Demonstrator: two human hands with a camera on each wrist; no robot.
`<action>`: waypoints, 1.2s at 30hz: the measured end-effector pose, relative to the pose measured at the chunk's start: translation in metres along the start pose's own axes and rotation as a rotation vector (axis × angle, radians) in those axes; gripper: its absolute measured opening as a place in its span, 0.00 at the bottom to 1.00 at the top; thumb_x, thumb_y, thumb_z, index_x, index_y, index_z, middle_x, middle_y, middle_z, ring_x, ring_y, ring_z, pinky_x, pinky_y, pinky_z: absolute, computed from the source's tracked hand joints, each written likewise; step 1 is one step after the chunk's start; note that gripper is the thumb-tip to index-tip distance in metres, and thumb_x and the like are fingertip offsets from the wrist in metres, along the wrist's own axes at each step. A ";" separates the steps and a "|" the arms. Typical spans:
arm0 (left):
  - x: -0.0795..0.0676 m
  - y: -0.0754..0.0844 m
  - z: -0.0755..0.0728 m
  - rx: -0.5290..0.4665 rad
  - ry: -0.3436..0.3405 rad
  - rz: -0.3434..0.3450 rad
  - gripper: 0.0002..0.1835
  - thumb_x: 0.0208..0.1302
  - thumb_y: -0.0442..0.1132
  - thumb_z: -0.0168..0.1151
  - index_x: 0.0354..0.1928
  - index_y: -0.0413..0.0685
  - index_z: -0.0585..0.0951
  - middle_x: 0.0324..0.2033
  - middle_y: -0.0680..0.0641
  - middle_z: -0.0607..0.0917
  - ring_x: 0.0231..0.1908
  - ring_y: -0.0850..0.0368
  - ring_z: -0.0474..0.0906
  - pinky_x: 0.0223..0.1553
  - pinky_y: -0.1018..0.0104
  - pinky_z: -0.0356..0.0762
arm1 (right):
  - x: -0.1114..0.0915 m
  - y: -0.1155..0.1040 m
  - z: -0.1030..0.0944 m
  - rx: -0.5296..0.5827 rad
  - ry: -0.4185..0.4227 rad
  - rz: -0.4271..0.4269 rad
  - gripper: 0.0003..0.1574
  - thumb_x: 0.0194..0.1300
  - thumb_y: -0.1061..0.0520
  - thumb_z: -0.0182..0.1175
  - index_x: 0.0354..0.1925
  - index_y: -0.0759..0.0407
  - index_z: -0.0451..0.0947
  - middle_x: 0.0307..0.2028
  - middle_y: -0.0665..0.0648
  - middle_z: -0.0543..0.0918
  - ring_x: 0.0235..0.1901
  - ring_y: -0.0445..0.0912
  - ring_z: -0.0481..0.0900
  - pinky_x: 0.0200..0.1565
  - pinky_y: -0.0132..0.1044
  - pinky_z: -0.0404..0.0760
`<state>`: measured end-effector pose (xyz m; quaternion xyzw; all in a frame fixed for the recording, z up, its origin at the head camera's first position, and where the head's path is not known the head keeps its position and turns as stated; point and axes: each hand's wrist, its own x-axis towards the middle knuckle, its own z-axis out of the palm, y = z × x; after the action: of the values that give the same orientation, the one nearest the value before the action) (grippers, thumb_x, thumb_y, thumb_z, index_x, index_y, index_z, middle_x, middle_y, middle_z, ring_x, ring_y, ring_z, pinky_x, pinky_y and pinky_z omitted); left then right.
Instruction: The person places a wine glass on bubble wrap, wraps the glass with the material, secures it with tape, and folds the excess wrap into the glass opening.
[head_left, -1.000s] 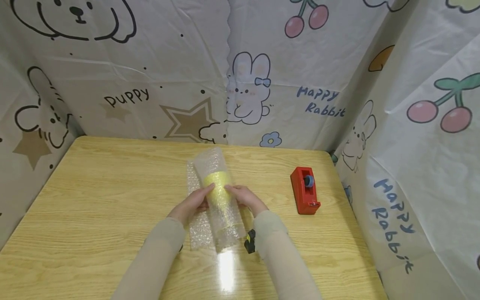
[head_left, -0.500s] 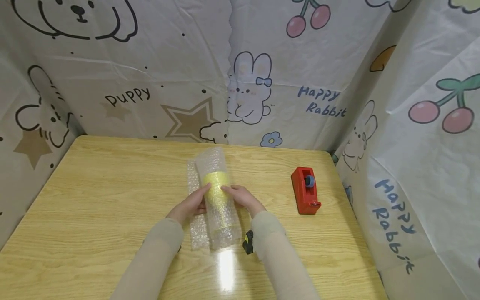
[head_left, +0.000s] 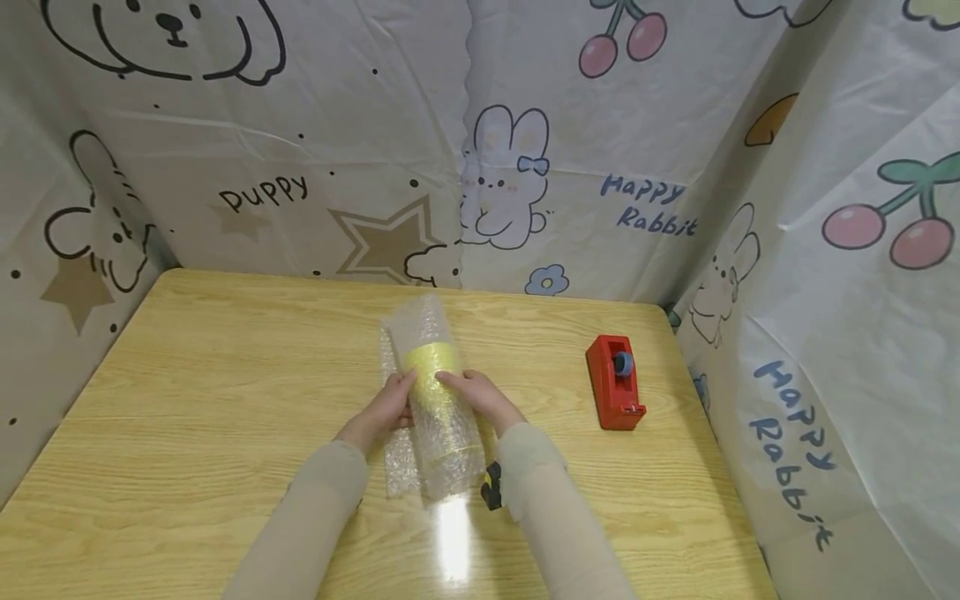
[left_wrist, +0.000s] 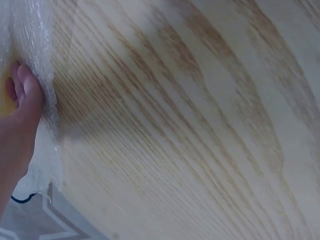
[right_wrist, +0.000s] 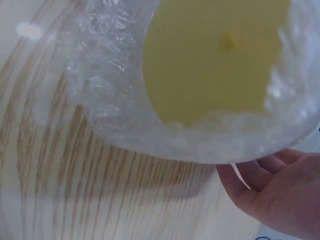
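Note:
A yellow cylinder (head_left: 432, 360) lies inside a roll of clear bubble wrap (head_left: 454, 467) near the table's middle. My left hand (head_left: 387, 403) grips the roll's left side, thumb near its top; in the left wrist view, the fingers (left_wrist: 31, 89) bend against the wrap. From the right, my right hand (head_left: 483, 395) holds the roll with its thumb on top and fingers round the side. The right wrist view shows the cylinder's round yellow end (right_wrist: 200, 65) within the wrap, and my hand (right_wrist: 287, 192) at its edge. A flat strip of wrap (head_left: 400, 471) lies along the left.
A red tape dispenser (head_left: 615, 383) with a blue tape roll stands on the wooden table (head_left: 247, 350) to the right. Printed curtains (head_left: 360, 150) rise at the table's back and sides. A black wrist device (head_left: 491, 487) sits by the right cuff.
The wrapped cylinder has rolled a little to the left over the flat strip of wrap, so less of the strip shows. Both hands have shifted slightly left with it.

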<state>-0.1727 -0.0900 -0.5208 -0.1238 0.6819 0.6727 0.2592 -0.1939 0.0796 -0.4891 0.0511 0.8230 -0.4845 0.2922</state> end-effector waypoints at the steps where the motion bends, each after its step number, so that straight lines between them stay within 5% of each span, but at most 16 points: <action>1: 0.000 0.000 0.000 -0.001 -0.001 -0.001 0.28 0.74 0.54 0.29 0.62 0.39 0.52 0.30 0.47 0.77 0.26 0.62 0.78 0.33 0.70 0.81 | 0.000 0.000 0.001 0.004 0.003 0.000 0.54 0.61 0.32 0.52 0.68 0.71 0.54 0.67 0.70 0.61 0.66 0.62 0.60 0.66 0.54 0.60; 7: -0.001 -0.001 -0.005 -0.038 -0.016 -0.034 0.37 0.70 0.59 0.32 0.65 0.32 0.59 0.42 0.36 0.83 0.31 0.59 0.81 0.40 0.64 0.81 | -0.002 0.000 0.004 0.003 0.009 -0.006 0.55 0.60 0.32 0.54 0.67 0.71 0.56 0.66 0.70 0.63 0.65 0.62 0.61 0.65 0.54 0.62; 14: -0.002 -0.002 -0.009 -0.042 0.010 -0.045 0.40 0.67 0.63 0.43 0.57 0.27 0.67 0.23 0.48 0.85 0.24 0.59 0.83 0.35 0.64 0.84 | -0.005 0.000 0.002 -0.051 -0.027 -0.023 0.53 0.62 0.32 0.52 0.67 0.71 0.55 0.65 0.71 0.64 0.64 0.62 0.63 0.65 0.55 0.63; 19: -0.002 -0.001 -0.007 -0.044 0.038 -0.016 0.37 0.69 0.62 0.39 0.60 0.33 0.53 0.21 0.49 0.83 0.21 0.60 0.82 0.30 0.65 0.83 | -0.004 0.000 -0.002 -0.059 -0.057 -0.039 0.49 0.60 0.36 0.57 0.65 0.69 0.60 0.60 0.68 0.70 0.60 0.60 0.69 0.62 0.54 0.67; 23: 0.000 -0.002 -0.005 -0.044 0.052 -0.006 0.32 0.70 0.60 0.36 0.59 0.39 0.50 0.21 0.50 0.80 0.20 0.61 0.80 0.26 0.67 0.81 | -0.003 0.001 0.002 -0.037 -0.048 -0.020 0.55 0.57 0.35 0.60 0.68 0.69 0.54 0.64 0.70 0.64 0.63 0.62 0.64 0.64 0.55 0.63; 31: 0.000 -0.002 -0.006 0.127 0.099 -0.006 0.32 0.71 0.61 0.28 0.59 0.40 0.56 0.24 0.50 0.70 0.19 0.63 0.70 0.21 0.73 0.73 | -0.004 0.000 0.013 -0.010 0.018 0.012 0.60 0.53 0.33 0.63 0.69 0.66 0.50 0.65 0.69 0.63 0.63 0.61 0.64 0.64 0.56 0.64; 36: -0.004 0.000 -0.010 0.201 0.100 0.012 0.36 0.71 0.61 0.23 0.61 0.35 0.58 0.32 0.46 0.70 0.24 0.61 0.72 0.25 0.71 0.76 | -0.005 -0.002 0.021 -0.034 0.040 -0.012 0.63 0.52 0.33 0.63 0.69 0.68 0.49 0.67 0.69 0.61 0.65 0.61 0.63 0.65 0.53 0.63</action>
<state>-0.1713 -0.1007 -0.5191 -0.1265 0.7587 0.5954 0.2320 -0.1813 0.0618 -0.4920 0.0509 0.8371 -0.4708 0.2737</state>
